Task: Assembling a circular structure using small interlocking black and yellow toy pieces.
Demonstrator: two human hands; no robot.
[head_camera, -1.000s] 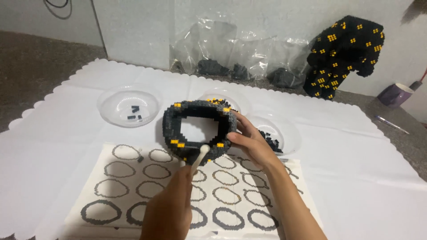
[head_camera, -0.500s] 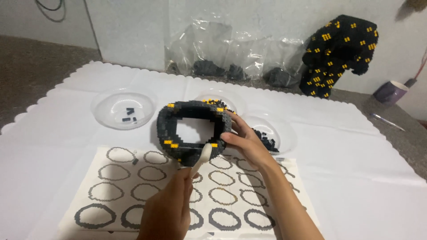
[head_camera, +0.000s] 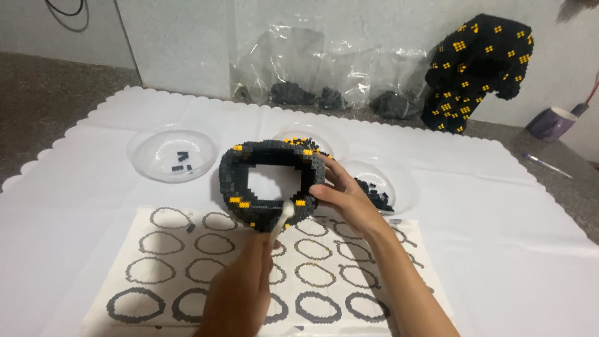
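The right hand (head_camera: 340, 196) is gripping the right side of a black-and-yellow brick ring (head_camera: 271, 184), holding it tilted above the printed pattern sheet (head_camera: 156, 274) near the middle of the surface (head_camera: 499, 218). The left hand (head_camera: 243, 290) is closed around a white tool (head_camera: 282, 217) whose tip is touching the ring's near edge. Pressing looks best done straight into the studs, with the right hand bracing firmly opposite so the layers are not flexing.

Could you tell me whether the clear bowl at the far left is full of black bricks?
No, the left bowl holds only a few small black bricks, with most of its bottom bare.
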